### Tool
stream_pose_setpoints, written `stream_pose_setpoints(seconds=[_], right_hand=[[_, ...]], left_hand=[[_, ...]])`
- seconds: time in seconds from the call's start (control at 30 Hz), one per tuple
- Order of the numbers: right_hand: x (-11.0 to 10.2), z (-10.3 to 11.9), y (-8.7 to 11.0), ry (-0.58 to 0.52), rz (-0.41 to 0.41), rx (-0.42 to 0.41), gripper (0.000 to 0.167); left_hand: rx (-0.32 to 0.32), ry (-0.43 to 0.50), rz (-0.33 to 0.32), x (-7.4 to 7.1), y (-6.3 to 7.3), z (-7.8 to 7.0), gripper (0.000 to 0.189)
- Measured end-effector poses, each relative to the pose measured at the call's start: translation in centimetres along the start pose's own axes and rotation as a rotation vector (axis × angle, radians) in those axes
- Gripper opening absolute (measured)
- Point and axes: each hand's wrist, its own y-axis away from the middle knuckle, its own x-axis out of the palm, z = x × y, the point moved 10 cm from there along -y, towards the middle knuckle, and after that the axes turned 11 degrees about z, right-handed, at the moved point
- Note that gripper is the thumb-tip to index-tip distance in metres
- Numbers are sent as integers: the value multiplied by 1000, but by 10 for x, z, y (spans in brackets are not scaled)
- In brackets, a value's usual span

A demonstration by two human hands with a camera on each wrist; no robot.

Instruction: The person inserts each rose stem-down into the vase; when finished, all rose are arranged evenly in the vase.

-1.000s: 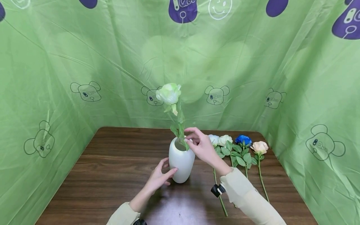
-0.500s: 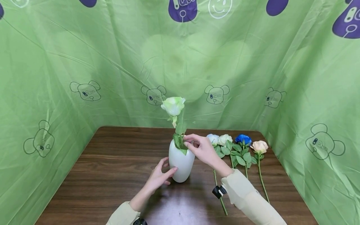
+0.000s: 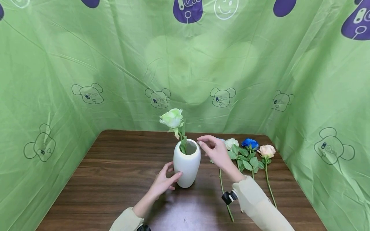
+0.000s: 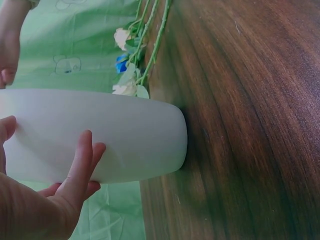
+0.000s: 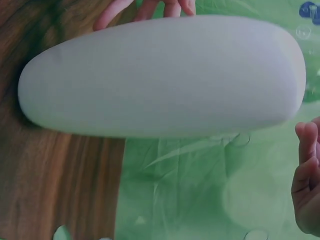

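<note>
A white vase [image 3: 187, 168] stands upright near the middle of the wooden table. One pale green-white artificial rose [image 3: 172, 118] is in it, leaning left, its lower stem hidden inside. My left hand [image 3: 161, 183] holds the vase at its left side, thumb in front; in the left wrist view its fingers [image 4: 80, 162] lie around the vase wall. My right hand [image 3: 218, 154] is just right of the vase mouth, apart from the rose. Its fingers are loosely bent with nothing between them, and in the right wrist view this hand [image 5: 307, 180] is beside the rim.
On the table's right lie several more artificial roses: a white rose [image 3: 231, 144], a blue rose [image 3: 250, 143] and a peach rose [image 3: 267, 151], stems toward me. A light blue one is mostly behind my right hand. A green curtain [image 3: 185, 64] surrounds the table.
The rose sank lower into the vase, then tilted left against the rim. My right hand let go of it and moved right. The left hand stays on the vase.
</note>
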Motion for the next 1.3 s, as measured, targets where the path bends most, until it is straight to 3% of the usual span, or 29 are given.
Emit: stream_pose_setpoints(seconds=[0.13,0.37,0.7,0.97,1.13,1.3], right_hand=[[-13,-19,7,-46,-61,45,12],[-23,-74,23,-81,-103,174,13],[-28,-188,55,-142,-195,398,18],[-26,-256,90,-286,-305,638,29],[-20,-279,106,-328,-337,721,34],[-14,-289,115,-290,-365,762,31]], left_hand=[[2,3,0,0,0,0,64],[4,-2,-1,0,1,-1,64],[2,-4,-2,0,1,-1,64],[3,6,-10,-6,-10,22,67],[8,3,-14,-6,-13,27,68],[6,16,-2,-3,-7,15,67]])
